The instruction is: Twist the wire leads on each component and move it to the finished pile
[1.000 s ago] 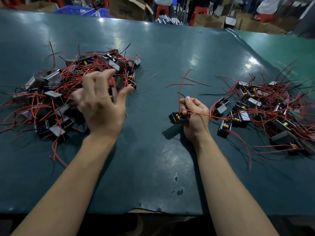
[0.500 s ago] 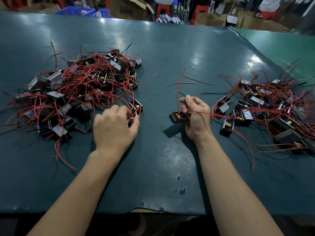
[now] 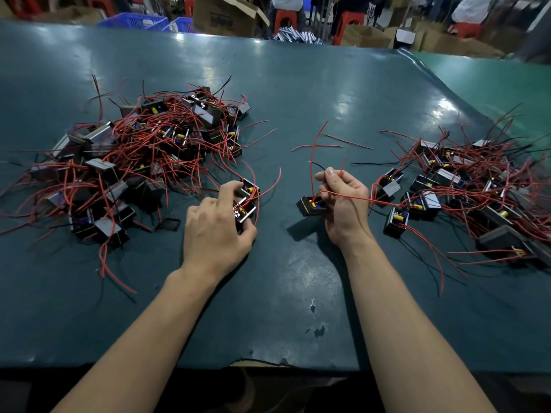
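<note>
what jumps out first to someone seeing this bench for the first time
Two tangled heaps of small black box-shaped components with red wire leads dominate the dark teal table: the denser left pile and a looser right pile. Between them, the left hand grips a component at its pile's near edge, while the right hand pinches the red leads of a separate component.

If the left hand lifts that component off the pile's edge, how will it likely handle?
The component looks boxy, so probably rigid and unlikely to roll. Its red leads curve loosely, so they likely flop and may snag the left pile they lie against.
</note>
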### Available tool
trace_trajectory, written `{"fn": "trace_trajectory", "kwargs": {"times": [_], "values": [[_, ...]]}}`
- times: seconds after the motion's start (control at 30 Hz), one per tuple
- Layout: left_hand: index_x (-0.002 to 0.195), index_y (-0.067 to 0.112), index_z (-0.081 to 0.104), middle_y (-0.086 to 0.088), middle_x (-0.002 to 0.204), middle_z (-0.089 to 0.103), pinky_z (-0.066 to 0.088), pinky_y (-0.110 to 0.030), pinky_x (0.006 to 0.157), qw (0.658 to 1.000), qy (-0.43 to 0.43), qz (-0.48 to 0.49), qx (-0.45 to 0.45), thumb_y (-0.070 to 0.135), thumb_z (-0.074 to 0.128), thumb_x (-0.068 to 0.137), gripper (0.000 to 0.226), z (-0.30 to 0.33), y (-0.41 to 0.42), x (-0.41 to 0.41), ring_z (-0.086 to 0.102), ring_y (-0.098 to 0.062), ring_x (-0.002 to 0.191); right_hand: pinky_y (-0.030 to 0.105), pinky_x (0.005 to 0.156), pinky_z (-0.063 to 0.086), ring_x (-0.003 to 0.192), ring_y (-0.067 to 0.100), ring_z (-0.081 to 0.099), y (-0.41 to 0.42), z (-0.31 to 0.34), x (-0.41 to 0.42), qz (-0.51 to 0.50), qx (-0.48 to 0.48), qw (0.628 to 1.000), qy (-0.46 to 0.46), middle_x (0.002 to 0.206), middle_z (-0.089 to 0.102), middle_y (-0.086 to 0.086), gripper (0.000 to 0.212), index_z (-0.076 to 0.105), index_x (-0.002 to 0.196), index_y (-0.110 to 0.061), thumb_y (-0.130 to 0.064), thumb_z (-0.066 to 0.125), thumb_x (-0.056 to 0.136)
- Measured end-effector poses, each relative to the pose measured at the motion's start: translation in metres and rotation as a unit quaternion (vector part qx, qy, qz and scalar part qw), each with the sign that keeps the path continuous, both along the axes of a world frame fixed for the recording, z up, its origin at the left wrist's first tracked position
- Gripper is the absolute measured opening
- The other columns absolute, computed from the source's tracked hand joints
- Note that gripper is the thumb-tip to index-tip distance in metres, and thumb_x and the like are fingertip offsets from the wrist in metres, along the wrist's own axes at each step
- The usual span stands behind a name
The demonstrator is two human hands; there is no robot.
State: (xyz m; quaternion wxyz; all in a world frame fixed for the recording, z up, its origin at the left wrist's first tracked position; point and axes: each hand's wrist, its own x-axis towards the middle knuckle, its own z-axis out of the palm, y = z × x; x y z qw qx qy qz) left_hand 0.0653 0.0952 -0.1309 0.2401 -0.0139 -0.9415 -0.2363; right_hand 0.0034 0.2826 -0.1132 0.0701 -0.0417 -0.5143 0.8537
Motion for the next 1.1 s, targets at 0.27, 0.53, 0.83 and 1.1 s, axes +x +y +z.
{"fn": "trace_trajectory", "kwargs": {"times": [0.27,0.53,0.83,1.1], "values": [[0.128,0.017,0.041,-0.001,0.106,0.066,0.051,-0.051,0.089,0.955,0.195,0.097,0.201,0.028,0.077,0.08,0.061,0.006,-0.01,0.002,0.065,-0.025,0.097,0.014,0.047,0.038,0.045,0.003,0.041,0.002,-0.003,-0.001,0.004,0.008,1.0,0.006,0.06,0.057,-0.003,0.026,0.059,0.073,-0.007,-0.004,0.052,0.098],[0.097,0.012,0.056,0.002,0.093,0.069,0.047,-0.037,0.077,0.97,0.235,0.021,0.057,0.014,0.074,0.08,0.025,0.0,-0.003,-0.002,0.067,-0.025,0.082,0.014,0.044,0.036,0.042,0.003,0.04,0.003,-0.006,-0.003,0.006,0.007,1.0,0.007,0.055,0.052,-0.003,0.028,0.06,0.07,-0.007,-0.005,0.052,0.097],[0.101,0.01,0.057,0.021,0.088,0.065,0.05,-0.012,0.073,0.92,0.142,-0.101,0.35,0.013,0.076,0.083,0.027,0.006,-0.005,-0.002,0.066,0.0,0.08,0.027,0.055,0.041,0.048,0.005,0.042,-0.02,-0.012,0.006,0.126,0.511,0.846,0.088,0.049,0.045,-0.011,0.024,0.069,0.096,-0.026,-0.043,0.074,0.08],[0.1,0.013,0.058,0.001,0.081,0.074,0.059,-0.037,0.07,0.868,0.057,-0.152,0.47,0.014,0.076,0.076,0.031,0.014,-0.007,0.001,0.073,-0.019,0.074,0.032,0.061,0.042,0.057,0.019,0.043,-0.026,-0.014,0.011,0.019,0.605,0.784,0.137,0.049,0.039,-0.009,0.027,0.073,0.099,-0.027,-0.047,0.07,0.082]]}}
